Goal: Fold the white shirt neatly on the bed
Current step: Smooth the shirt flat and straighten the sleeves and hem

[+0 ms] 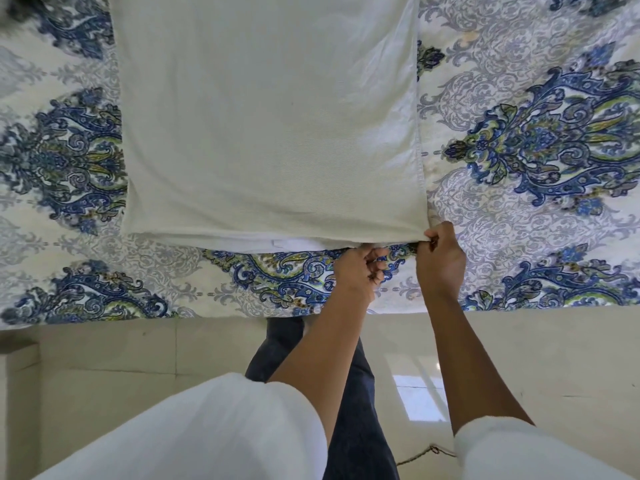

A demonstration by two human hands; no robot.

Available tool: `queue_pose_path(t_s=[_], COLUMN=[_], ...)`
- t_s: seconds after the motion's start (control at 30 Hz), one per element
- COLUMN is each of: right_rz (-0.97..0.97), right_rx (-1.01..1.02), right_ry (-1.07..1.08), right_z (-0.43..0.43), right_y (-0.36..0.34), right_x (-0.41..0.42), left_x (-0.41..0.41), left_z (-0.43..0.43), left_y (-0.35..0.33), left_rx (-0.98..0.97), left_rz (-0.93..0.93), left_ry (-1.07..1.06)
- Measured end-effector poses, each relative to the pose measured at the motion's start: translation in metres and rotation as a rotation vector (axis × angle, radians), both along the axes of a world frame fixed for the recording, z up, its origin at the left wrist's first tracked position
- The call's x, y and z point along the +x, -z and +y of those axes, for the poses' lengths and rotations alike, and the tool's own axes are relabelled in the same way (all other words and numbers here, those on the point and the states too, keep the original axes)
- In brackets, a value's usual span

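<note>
The white shirt [270,126] lies flat on the bed [519,150], reaching from the top of the head view down to a near edge close to the bed's front. A second white layer shows under that near edge. My right hand [441,259] pinches the shirt's near right corner. My left hand [360,268] sits just left of it, fingers curled at the same near edge, gripping the fabric there. Both forearms reach in from below, in white sleeves.
The bed has a white cover with blue and green paisley patterns [540,143]. Its front edge [138,320] runs across the frame. Below it is a glossy pale tiled floor [519,358], my dark trouser legs [349,410] and a thin cord [426,452].
</note>
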State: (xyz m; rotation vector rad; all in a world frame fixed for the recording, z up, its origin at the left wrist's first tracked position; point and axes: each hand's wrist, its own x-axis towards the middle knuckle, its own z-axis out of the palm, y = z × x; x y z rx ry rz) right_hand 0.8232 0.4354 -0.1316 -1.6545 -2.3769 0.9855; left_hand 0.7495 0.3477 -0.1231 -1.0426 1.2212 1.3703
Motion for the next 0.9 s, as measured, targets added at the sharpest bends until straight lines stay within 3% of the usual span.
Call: queue_pose_path(t_s=[0.17,0.3,0.43,0.73,0.9], right_rz=[-0.026,-0.025,-0.048,-0.088,-0.094], right_rx=[-0.019,-0.032,-0.042,-0.044,-0.035], right_ry=[-0.015,-0.014,-0.013,-0.013,0.01], right_z=[0.002,0.002,0.001,0.003,0.001], right_y=[0.001,0.001,-0.002,-0.003,-0.001], right_x=[-0.001,0.0,-0.002,-0.006,-0.008], left_x=[-0.01,-0.011,-0.015,-0.056,-0.059], left_z=[-0.026,-0.037,-0.042,-0.088,-0.105], left_y=[0.003,-0.002,-0.005,0.003,0.001], left_rx=[0.023,-0.074,-0.057,-0.014,0.004], left_rz=[-0.032,-0.035,-0.078,-0.017,-0.016], left_ry=[-0.206,-0.09,-0.114,-0.499,-0.438])
